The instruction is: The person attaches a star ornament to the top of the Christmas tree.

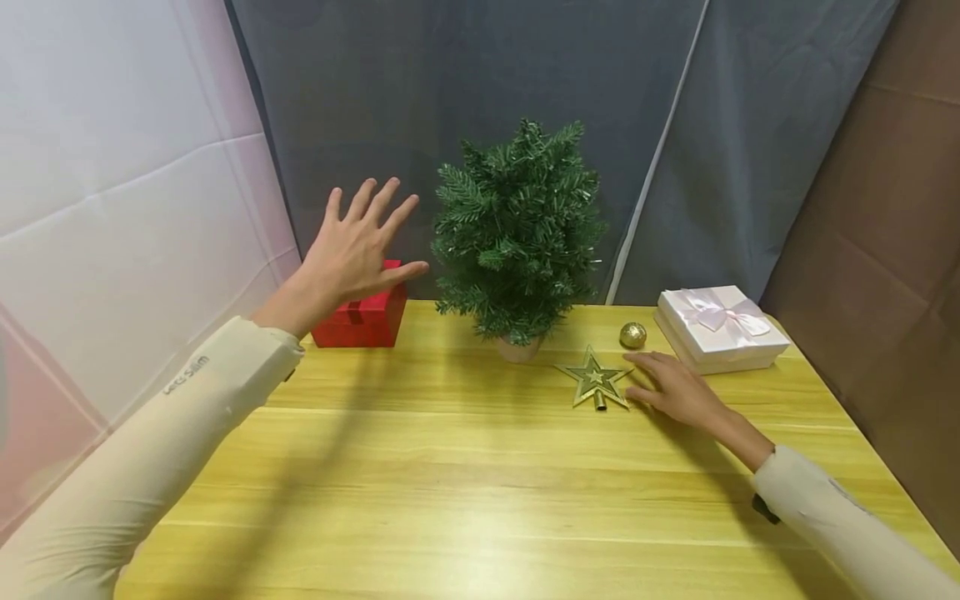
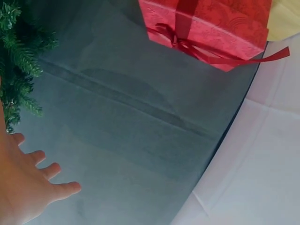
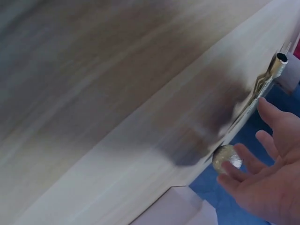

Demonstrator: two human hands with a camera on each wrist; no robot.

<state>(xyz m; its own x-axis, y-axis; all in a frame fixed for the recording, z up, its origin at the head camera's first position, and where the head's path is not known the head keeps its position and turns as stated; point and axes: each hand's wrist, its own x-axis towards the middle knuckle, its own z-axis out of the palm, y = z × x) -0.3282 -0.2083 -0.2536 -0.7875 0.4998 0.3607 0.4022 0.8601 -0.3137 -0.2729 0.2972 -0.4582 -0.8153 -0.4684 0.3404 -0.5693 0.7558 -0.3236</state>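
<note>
My left hand (image 1: pixel 351 250) is raised in the air with its fingers spread wide, holding nothing. In the head view it partly covers a red gift box (image 1: pixel 371 325) with a ribbon bow, and a small green artificial Christmas tree (image 1: pixel 525 225) stands to its right. Low over the table, my right hand (image 1: pixel 675 390) has slightly bent, separated fingers beside a gold star tree topper (image 1: pixel 595 379). Its thumb and fingertips are at the star's right points; whether they touch it I cannot tell. A gold ball ornament (image 1: pixel 633 336) sits just beyond those fingers.
A white gift box (image 1: pixel 750 346) with a pale satin bow stands at the back right of the wooden table (image 1: pixel 450 467). Behind the tree hangs a grey curtain (image 1: pixel 360 100). White cloth (image 1: pixel 127 125) borders the left side, brown cloth (image 1: pixel 885 233) the right.
</note>
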